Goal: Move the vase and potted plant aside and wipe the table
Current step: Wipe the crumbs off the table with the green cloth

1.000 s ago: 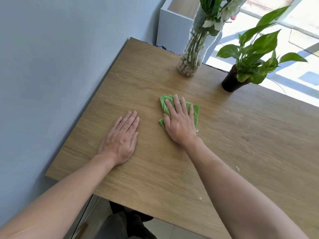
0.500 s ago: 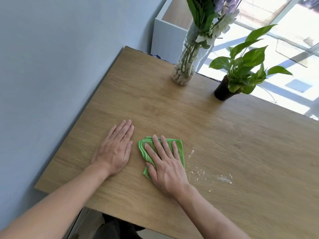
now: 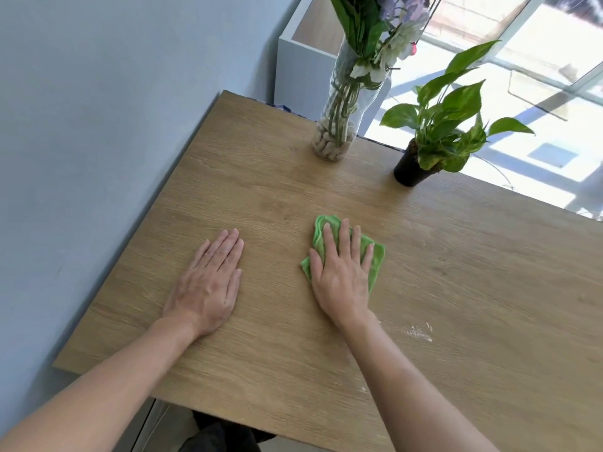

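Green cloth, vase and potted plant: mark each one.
green cloth (image 3: pixel 376 256), head view, bare right corner.
vase (image 3: pixel 332 146), head view, pebble-filled base.
potted plant (image 3: pixel 408 169), head view, black pot.

Green cloth (image 3: pixel 375 256), wood-grain table (image 3: pixel 456 256), seemingly black pot (image 3: pixel 408 171)

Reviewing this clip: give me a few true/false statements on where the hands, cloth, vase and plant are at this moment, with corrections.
1. The right hand lies flat on the green cloth. True.
2. The left hand grips the glass vase. False: it rests palm down on the bare table, far from the vase.
3. The vase and the potted plant stand near the table's far edge. True.
4. The potted plant has tipped over. False: its black pot stands upright.
5. White specks lie on the table to the right of the right forearm. True.
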